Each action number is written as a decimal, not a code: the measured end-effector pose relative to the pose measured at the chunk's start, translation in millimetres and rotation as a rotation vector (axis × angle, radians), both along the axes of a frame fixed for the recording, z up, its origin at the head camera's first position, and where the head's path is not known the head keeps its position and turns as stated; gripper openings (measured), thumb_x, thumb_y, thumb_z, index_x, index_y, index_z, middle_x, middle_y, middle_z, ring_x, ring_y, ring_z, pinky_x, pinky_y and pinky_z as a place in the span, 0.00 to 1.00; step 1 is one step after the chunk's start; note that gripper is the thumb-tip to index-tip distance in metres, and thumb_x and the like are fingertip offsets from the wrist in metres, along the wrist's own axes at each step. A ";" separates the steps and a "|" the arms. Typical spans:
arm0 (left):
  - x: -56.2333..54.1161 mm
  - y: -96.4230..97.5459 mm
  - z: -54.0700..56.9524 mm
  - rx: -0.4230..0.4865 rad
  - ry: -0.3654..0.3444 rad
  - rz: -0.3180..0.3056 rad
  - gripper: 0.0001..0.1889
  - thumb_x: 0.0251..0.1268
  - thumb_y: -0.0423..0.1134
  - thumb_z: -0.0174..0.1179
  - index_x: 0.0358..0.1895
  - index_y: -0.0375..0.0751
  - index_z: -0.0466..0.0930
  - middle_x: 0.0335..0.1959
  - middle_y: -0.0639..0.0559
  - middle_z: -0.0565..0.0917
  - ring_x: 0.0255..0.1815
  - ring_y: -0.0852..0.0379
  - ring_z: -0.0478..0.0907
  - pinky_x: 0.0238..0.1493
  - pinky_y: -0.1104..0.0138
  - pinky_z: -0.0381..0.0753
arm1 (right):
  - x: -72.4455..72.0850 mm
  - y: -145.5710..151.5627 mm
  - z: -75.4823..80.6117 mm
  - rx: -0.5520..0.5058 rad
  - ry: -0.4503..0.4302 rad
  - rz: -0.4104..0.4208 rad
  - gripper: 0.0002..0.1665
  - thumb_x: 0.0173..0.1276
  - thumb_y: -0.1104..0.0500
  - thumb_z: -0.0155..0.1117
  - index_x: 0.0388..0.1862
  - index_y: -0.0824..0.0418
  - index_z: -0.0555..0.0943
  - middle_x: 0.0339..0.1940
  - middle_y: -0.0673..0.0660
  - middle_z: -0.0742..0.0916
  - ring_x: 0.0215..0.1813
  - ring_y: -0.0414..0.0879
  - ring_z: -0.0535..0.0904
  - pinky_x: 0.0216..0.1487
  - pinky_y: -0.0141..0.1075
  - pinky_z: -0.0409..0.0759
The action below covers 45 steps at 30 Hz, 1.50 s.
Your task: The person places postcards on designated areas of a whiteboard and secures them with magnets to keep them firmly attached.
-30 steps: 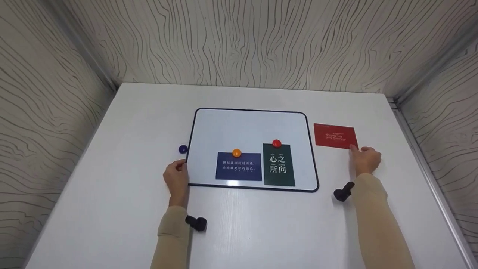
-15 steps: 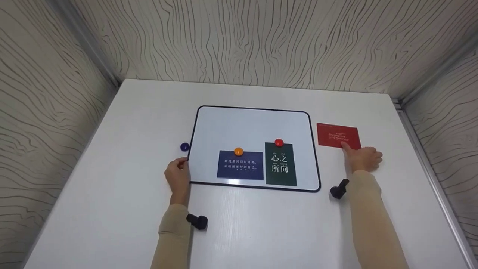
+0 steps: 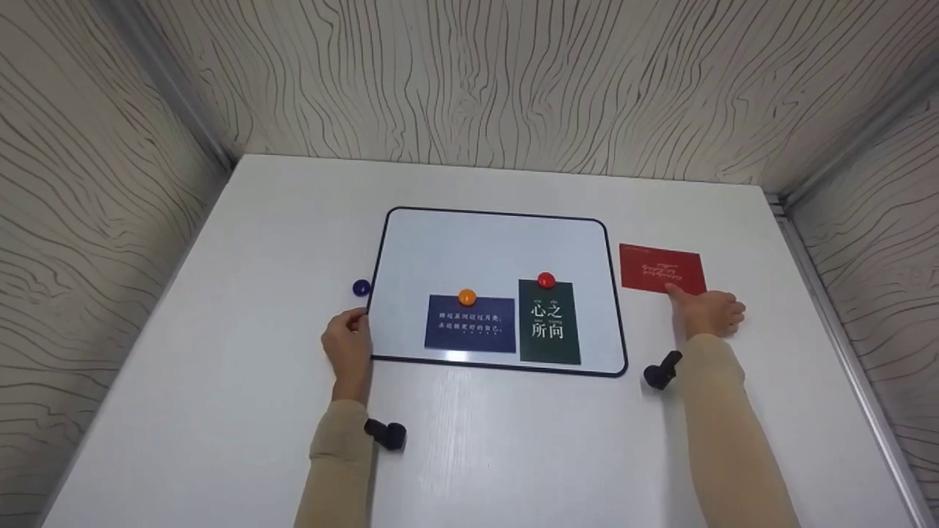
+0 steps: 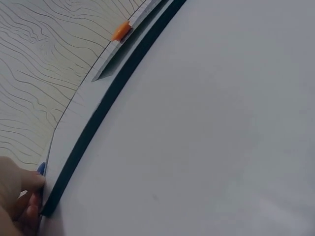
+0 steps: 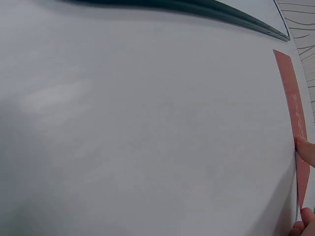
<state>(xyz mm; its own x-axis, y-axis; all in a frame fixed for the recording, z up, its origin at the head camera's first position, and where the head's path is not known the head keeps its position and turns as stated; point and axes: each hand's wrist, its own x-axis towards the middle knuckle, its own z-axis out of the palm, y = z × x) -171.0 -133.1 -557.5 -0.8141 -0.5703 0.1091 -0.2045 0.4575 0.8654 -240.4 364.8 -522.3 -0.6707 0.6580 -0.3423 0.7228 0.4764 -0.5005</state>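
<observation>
Red card point(image 3: 653, 265), near edge touched by right hand point(image 3: 710, 313), fingers apart, loose; left hand point(image 3: 346, 345), fingers pinching whiteboard point(image 3: 484, 249) side.

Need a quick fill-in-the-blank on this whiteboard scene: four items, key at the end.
1. The number of cards on the whiteboard is ____.
2. The blue card's magnet is coloured ____.
3. The rightmost card, touched by the right hand, is coloured ____.
4. The whiteboard's edge is touched by the ____ hand.

Missing words: two; orange; red; left.
</observation>
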 end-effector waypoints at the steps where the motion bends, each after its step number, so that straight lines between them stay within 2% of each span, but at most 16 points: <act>1: 0.3 -0.3 0.1 0.001 0.000 0.001 0.07 0.62 0.26 0.59 0.40 0.30 0.85 0.35 0.36 0.85 0.36 0.48 0.80 0.32 0.75 0.72 | -0.6 -0.9 -0.3 -0.007 0.012 -0.010 0.59 0.65 0.33 0.53 0.73 0.74 0.45 0.73 0.72 0.60 0.73 0.64 0.56 0.76 0.56 0.57; 5: 1.2 -0.8 -0.1 0.013 -0.004 -0.001 0.07 0.63 0.26 0.58 0.40 0.30 0.85 0.36 0.35 0.85 0.37 0.47 0.80 0.32 0.75 0.72 | -0.2 -3.3 -1.0 -0.057 0.089 -0.054 0.55 0.66 0.38 0.57 0.73 0.72 0.46 0.73 0.71 0.62 0.74 0.63 0.57 0.77 0.55 0.56; 12: 1.8 -0.5 -0.8 0.052 -0.044 -0.013 0.08 0.66 0.28 0.57 0.43 0.32 0.84 0.38 0.36 0.84 0.38 0.49 0.79 0.35 0.70 0.77 | 6.8 -0.7 5.3 -0.225 0.152 -0.118 0.51 0.67 0.42 0.59 0.76 0.61 0.44 0.77 0.64 0.60 0.77 0.60 0.55 0.77 0.54 0.59; 16: 2.3 -1.2 -0.3 0.058 -0.036 -0.026 0.08 0.65 0.28 0.57 0.43 0.31 0.84 0.38 0.36 0.84 0.38 0.48 0.79 0.34 0.70 0.76 | 5.9 2.2 7.9 -0.346 0.228 -0.188 0.47 0.67 0.47 0.60 0.76 0.57 0.47 0.77 0.58 0.62 0.77 0.52 0.58 0.78 0.45 0.60; 20: 2.3 -1.9 -0.4 0.053 -0.046 -0.026 0.08 0.65 0.28 0.57 0.43 0.31 0.84 0.37 0.36 0.84 0.38 0.48 0.79 0.34 0.72 0.75 | 3.8 6.9 7.8 -0.434 0.296 -0.265 0.38 0.68 0.54 0.61 0.71 0.57 0.55 0.72 0.56 0.68 0.73 0.46 0.63 0.75 0.36 0.65; 23: 2.0 -2.9 -0.9 0.047 -0.048 -0.023 0.08 0.65 0.28 0.57 0.43 0.31 0.84 0.37 0.36 0.84 0.38 0.48 0.80 0.33 0.73 0.75 | 4.6 10.4 7.9 -0.481 0.311 -0.293 0.36 0.69 0.55 0.58 0.70 0.54 0.52 0.72 0.55 0.66 0.71 0.44 0.64 0.74 0.32 0.67; 25: 1.5 -3.4 -0.6 0.043 -0.040 -0.023 0.08 0.65 0.28 0.57 0.43 0.31 0.84 0.38 0.36 0.84 0.38 0.48 0.80 0.33 0.73 0.75 | 4.8 11.3 7.6 -0.502 0.331 -0.299 0.36 0.70 0.57 0.57 0.69 0.53 0.51 0.70 0.54 0.67 0.66 0.42 0.69 0.70 0.30 0.72; 28: 1.0 -4.0 -0.4 0.031 -0.021 -0.016 0.08 0.64 0.27 0.57 0.42 0.31 0.84 0.37 0.36 0.85 0.37 0.48 0.80 0.32 0.74 0.74 | 5.7 11.8 7.6 -0.558 0.380 -0.316 0.35 0.71 0.57 0.57 0.68 0.52 0.50 0.56 0.49 0.72 0.50 0.36 0.78 0.57 0.26 0.80; 31: 0.9 -3.6 -0.6 0.011 -0.006 -0.009 0.07 0.64 0.28 0.58 0.41 0.31 0.85 0.35 0.36 0.85 0.36 0.48 0.80 0.33 0.73 0.73 | 7.8 12.4 8.3 -0.610 0.409 -0.335 0.34 0.70 0.58 0.57 0.67 0.51 0.50 0.43 0.46 0.70 0.32 0.33 0.81 0.43 0.22 0.83; 33: 1.3 -2.5 -0.7 0.004 -0.004 -0.009 0.07 0.64 0.28 0.59 0.40 0.31 0.85 0.35 0.36 0.85 0.36 0.48 0.80 0.33 0.72 0.74 | 9.6 13.2 9.4 -0.657 0.431 -0.356 0.36 0.70 0.59 0.57 0.68 0.51 0.49 0.41 0.46 0.70 0.28 0.33 0.81 0.39 0.22 0.83; 35: 1.8 -1.5 -1.0 0.005 -0.004 -0.010 0.07 0.64 0.28 0.59 0.40 0.31 0.85 0.35 0.36 0.85 0.37 0.48 0.80 0.33 0.72 0.74 | 11.3 13.7 10.7 -0.678 0.432 -0.366 0.37 0.71 0.60 0.56 0.71 0.50 0.48 0.41 0.46 0.70 0.27 0.33 0.82 0.38 0.22 0.83; 39: 3.1 -0.8 -0.5 0.012 -0.016 -0.010 0.07 0.65 0.29 0.58 0.41 0.32 0.85 0.37 0.36 0.85 0.38 0.48 0.80 0.34 0.73 0.74 | 13.5 14.6 13.6 -0.716 0.432 -0.381 0.40 0.72 0.59 0.56 0.74 0.47 0.46 0.42 0.45 0.70 0.32 0.34 0.81 0.41 0.22 0.83; 45: 3.1 -1.0 -0.6 0.011 -0.021 -0.010 0.08 0.65 0.28 0.58 0.42 0.32 0.85 0.37 0.36 0.85 0.38 0.48 0.80 0.33 0.74 0.74 | 15.6 18.1 19.3 -0.763 0.452 -0.408 0.41 0.71 0.58 0.56 0.74 0.43 0.46 0.43 0.44 0.71 0.37 0.35 0.81 0.43 0.23 0.83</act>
